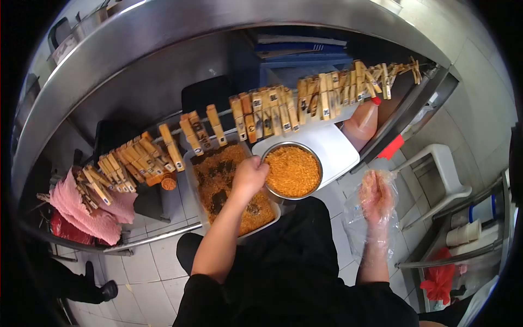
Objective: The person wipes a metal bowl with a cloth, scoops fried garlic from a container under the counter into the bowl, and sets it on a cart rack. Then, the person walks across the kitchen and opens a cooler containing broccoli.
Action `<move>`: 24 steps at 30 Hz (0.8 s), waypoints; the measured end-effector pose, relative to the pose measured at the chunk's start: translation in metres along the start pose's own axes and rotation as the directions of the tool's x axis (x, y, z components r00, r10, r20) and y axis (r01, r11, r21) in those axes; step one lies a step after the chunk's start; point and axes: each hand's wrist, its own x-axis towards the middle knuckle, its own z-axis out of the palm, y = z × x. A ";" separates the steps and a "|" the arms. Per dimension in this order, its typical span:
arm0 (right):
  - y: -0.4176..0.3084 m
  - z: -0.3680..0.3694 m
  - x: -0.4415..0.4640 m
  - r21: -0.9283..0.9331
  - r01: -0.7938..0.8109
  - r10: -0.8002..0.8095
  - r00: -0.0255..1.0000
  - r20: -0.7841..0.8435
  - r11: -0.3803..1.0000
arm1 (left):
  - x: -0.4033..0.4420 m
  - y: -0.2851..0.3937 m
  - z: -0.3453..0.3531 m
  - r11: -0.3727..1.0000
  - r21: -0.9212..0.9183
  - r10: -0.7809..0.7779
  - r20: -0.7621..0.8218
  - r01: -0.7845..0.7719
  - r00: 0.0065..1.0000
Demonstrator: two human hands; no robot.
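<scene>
My left hand grips the rim of a round metal bowl at its left side. Orange-brown crumbs or grains fill the bowl, which sits over my lap by a white lid-like surface. Under my left forearm is a clear plastic tub with more of the crumbs spread unevenly over its bottom. My right hand is out to the right, inside a loose clear plastic bag. Its palm faces up with the fingers apart, and nothing shows in it.
Many wooden clothespins hang along a rail before me, under a metal counter. A pink towel hangs at the left. A red-capped bottle and a white plastic stool are on the right. Another person's shoe shows lower left.
</scene>
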 end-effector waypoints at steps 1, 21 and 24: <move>-0.004 0.000 -0.001 0.007 -0.005 0.005 1.000 0.008 1.000 | 0.007 0.000 0.012 0.998 0.017 -0.053 0.026 0.053 0.998; 0.227 0.190 -0.019 -0.605 -0.212 0.527 0.747 0.407 0.768 | -0.041 -0.071 -0.120 0.923 -0.372 -0.169 -0.618 -0.096 0.768; 0.349 0.139 0.047 -0.809 0.580 0.392 0.724 0.567 0.099 | -0.076 -0.061 -0.118 0.980 0.053 0.193 -0.514 -0.194 0.836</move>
